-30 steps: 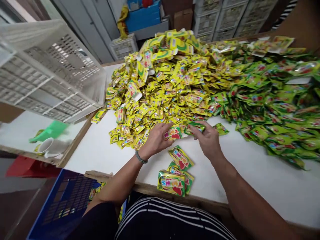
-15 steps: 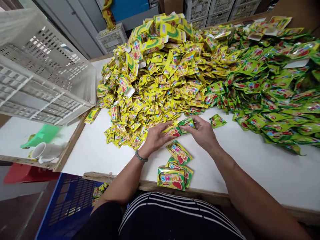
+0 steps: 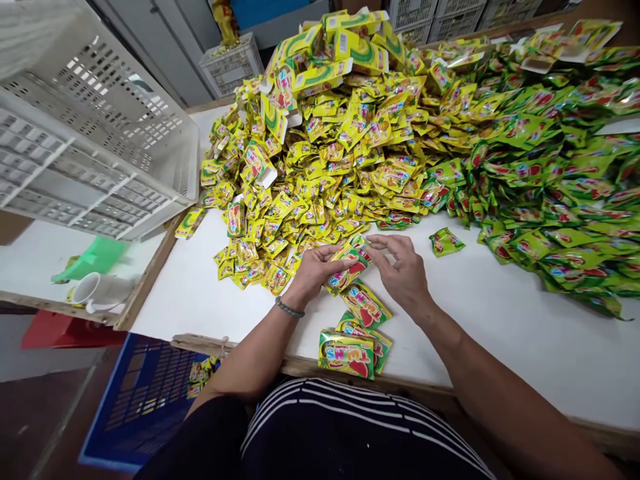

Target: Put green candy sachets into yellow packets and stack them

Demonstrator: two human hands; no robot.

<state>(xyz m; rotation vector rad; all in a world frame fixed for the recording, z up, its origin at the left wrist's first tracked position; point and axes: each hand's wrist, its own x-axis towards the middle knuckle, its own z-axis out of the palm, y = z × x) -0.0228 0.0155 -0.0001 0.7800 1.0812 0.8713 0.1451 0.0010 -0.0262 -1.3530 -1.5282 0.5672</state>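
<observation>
My box (image 3: 354, 252): I am seeing yellow, green and red.
My shirt (image 3: 345, 427): I am wearing white stripes on dark cloth.
Low basket (image 3: 135, 375): blue is showing.

Shirt (image 3: 320, 447): dark navy or black body fabric.
Chest stripes (image 3: 350, 400): white, narrow, several near-parallel rows, curved across the front.
Left sleeve (image 3: 210, 427): plain, dark, short.
Left-wrist bracelet (image 3: 290, 307): grey-green, beaded, single strand.

I'm in what looks like a packing workshop, small packets (image 3: 310, 187) heaped on my table (image 3: 520, 353) and slatted crates (image 3: 456, 28) stacked beyond its far edge.
</observation>
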